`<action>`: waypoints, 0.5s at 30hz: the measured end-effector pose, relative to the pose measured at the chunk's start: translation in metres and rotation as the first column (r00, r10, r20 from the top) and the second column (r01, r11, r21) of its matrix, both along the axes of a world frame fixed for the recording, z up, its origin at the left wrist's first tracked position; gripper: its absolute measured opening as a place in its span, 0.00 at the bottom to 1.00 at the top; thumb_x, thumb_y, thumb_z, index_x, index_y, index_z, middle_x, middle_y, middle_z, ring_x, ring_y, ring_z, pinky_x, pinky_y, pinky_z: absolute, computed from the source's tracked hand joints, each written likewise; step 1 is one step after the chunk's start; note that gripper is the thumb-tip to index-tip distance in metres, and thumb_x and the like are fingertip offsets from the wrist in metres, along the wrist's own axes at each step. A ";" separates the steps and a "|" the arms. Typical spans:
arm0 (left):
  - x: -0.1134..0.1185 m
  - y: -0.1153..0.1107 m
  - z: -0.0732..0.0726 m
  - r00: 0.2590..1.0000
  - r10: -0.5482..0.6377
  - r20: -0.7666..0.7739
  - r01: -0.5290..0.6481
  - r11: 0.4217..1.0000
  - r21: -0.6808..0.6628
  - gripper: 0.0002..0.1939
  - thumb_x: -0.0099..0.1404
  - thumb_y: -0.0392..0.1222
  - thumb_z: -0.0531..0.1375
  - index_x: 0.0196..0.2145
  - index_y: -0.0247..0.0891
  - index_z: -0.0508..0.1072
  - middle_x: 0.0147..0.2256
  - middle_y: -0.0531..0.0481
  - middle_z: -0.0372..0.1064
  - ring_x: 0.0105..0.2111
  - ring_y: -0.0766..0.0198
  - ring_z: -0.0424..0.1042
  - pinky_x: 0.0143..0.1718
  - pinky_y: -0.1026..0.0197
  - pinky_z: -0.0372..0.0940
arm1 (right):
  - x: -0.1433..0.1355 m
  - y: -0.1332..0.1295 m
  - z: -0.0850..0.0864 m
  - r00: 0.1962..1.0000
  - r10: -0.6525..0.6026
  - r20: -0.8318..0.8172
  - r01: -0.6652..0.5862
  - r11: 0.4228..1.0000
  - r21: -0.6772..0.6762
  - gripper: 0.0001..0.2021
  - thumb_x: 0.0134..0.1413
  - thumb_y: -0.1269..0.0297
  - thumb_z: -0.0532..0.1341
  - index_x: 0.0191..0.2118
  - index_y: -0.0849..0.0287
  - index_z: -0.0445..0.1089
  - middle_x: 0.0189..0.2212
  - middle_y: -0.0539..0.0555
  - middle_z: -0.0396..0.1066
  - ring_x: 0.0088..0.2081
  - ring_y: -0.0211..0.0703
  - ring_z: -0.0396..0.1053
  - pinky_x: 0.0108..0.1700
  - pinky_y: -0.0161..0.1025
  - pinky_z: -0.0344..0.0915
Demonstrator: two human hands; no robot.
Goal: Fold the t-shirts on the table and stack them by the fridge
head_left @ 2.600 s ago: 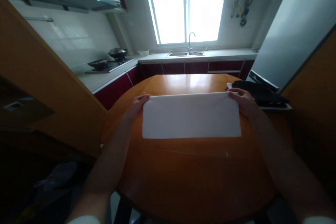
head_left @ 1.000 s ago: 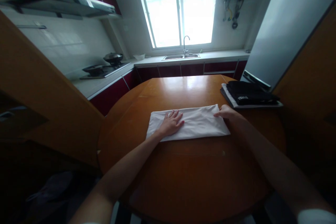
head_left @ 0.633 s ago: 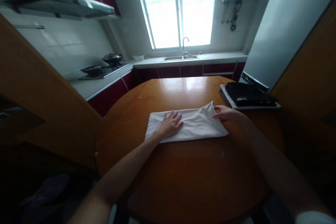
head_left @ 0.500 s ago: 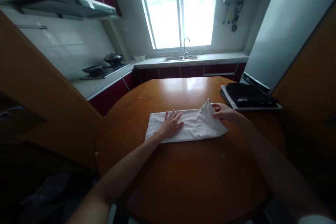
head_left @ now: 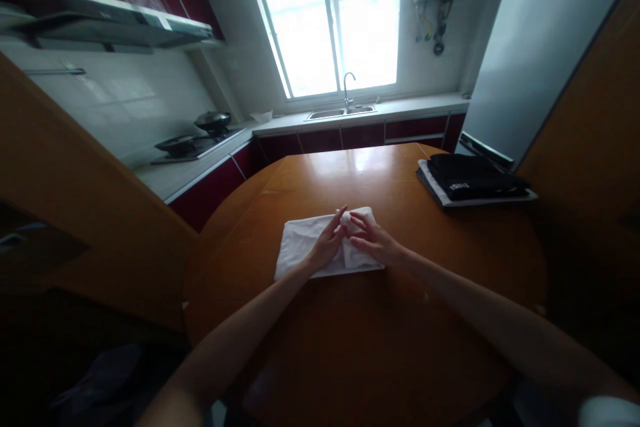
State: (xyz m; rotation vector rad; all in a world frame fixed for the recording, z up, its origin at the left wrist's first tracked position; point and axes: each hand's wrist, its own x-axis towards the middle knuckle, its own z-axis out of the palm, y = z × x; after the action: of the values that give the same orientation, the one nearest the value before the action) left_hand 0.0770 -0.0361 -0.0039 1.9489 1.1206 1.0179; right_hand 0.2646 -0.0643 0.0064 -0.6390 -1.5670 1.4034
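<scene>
A white folded cloth (head_left: 299, 239), likely a garment, lies on the brown wooden table in front of me. Its right end is turned over toward the middle, forming a second layer. My left hand (head_left: 327, 245) rests on the cloth near the flap's edge, tilted onto its side with fingers stretched out. My right hand (head_left: 376, 242) lies over the turned flap, fingers apart and touching the fabric. The fingertips of both hands nearly meet at the flap's edge. Part of that edge is hidden beneath them.
A stack of folded clothes (head_left: 475, 177), black on top with white below, sits at the table's right. The round wooden table (head_left: 320, 177) has a refrigerator (head_left: 530, 47) beyond its right side. Behind are a sink (head_left: 327, 114) and, at left, a stove with pans (head_left: 213, 121).
My right hand has moved left, folding the cloth's right end over to the middle, and its grip has loosened. My left hand has turned onto its side. The view has shifted slightly.
</scene>
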 end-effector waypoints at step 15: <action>-0.078 0.007 0.062 0.986 0.116 0.116 -0.080 0.958 -0.276 0.41 0.54 0.48 0.72 0.63 0.36 0.69 0.59 0.37 0.68 0.42 0.56 0.76 0.39 0.60 0.73 | 0.004 -0.022 0.002 0.765 -0.397 0.508 -0.081 0.723 0.686 0.26 0.57 0.61 0.66 0.61 0.53 0.67 0.65 0.61 0.61 0.65 0.56 0.57 0.65 0.57 0.58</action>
State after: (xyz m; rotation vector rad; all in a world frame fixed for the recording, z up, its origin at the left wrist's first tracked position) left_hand -0.0005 -0.0291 0.0582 1.6012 1.2222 0.9731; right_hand 0.2684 -0.0860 0.0089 -0.8020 -2.3096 0.3585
